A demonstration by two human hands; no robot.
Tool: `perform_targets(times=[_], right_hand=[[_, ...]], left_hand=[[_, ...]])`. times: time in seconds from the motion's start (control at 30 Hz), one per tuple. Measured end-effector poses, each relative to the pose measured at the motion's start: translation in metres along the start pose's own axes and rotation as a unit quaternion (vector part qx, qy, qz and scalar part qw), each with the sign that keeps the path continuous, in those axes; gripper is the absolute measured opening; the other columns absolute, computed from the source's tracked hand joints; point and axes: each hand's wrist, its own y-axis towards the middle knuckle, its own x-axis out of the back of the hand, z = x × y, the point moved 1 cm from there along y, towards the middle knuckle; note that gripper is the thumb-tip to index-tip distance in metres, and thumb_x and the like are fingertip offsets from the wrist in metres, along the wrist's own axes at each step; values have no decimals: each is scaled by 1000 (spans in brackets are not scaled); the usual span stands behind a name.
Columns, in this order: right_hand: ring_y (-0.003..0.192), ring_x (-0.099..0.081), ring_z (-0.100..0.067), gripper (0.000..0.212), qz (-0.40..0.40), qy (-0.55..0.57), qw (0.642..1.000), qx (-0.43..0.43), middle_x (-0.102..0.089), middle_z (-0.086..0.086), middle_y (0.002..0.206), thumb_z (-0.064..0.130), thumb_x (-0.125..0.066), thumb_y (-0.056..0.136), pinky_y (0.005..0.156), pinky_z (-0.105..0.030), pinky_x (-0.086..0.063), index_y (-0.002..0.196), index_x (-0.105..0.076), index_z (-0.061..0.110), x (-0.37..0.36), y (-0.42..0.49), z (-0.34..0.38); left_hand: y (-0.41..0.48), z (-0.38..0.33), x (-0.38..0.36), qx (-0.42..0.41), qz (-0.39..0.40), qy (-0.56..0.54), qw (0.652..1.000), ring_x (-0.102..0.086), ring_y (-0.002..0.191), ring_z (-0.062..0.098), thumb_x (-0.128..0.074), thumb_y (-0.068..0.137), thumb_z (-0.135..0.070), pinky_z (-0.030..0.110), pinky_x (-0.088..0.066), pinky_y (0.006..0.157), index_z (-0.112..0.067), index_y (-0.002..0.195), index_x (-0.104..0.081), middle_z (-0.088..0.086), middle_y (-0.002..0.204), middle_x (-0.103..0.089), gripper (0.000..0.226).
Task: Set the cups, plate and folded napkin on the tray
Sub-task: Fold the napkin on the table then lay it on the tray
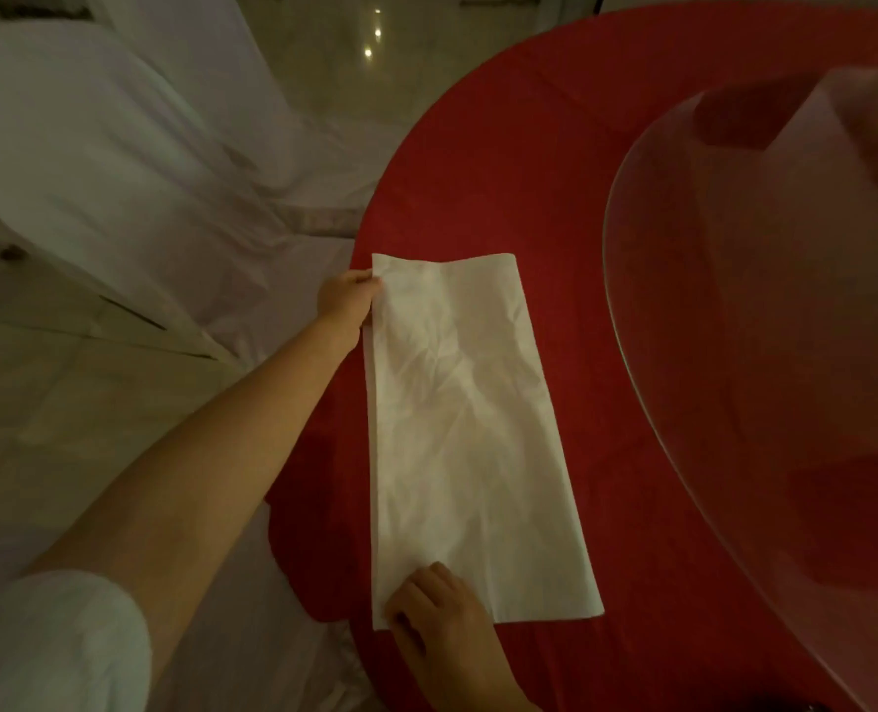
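The right hand rests at the near end of the creased white cloth napkin, fingers curled and pressing down on its near left corner. The napkin lies as a long folded rectangle on the red round tablecloth. At the napkin's far left corner, the left hand pinches the edge between closed fingers. Right of the napkin sits a round clear glass turntable.
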Motion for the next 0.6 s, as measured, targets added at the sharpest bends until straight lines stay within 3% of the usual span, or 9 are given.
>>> perform_targets(times=[0.1, 0.23, 0.3, 0.43, 0.6], right_hand=[[59, -58, -13, 21, 13, 10, 1000, 6, -60, 4, 64, 7, -80, 58, 51, -20, -46, 62, -61, 15, -3, 1, 3], [63, -59, -14, 12, 39, 17, 999, 2, -63, 3, 68, 8, -75, 68, 54, -24, -51, 67, -64, 13, -2, 0, 1], [65, -59, -15, 7, 50, 20, 999, 7, -64, 2, 71, 10, -72, 73, 56, -26, -52, 70, -65, 13, -1, 0, 1], [69, -59, -15, 5, 43, 37, 998, 26, -65, 1, 75, 12, -65, 79, 61, -27, -51, 74, -66, 13, -2, -1, 0], [73, -59, -16, 6, 70, 23, 997, 31, -63, 1, 77, 18, -65, 79, 67, -26, -51, 75, -65, 14, -8, -3, -5]], left_hand=[[3, 9, 10, 8, -23, 6, 1000, -63, 102, 26, -57, 86, -12, 42, -54, 90, -9, 117, -62, 12, 116, -65, 32], [0, 15, 8, -16, -62, 43, 997, -59, 82, 17, -54, 85, -11, 32, -52, 78, -9, 110, -65, 2, 94, -65, 27], [0, 16, 8, -31, -86, 79, 993, -58, 86, 17, -52, 86, -11, 29, -49, 75, -10, 111, -65, 3, 100, -65, 28], [2, 18, 11, -44, -126, 145, 980, -61, 102, 25, -49, 87, -11, 37, -53, 89, -10, 111, -65, 10, 115, -66, 29], [4, 23, 11, -61, -143, 214, 964, -60, 92, 24, -46, 85, -7, 29, -46, 70, -8, 101, -67, 11, 104, -67, 26]])
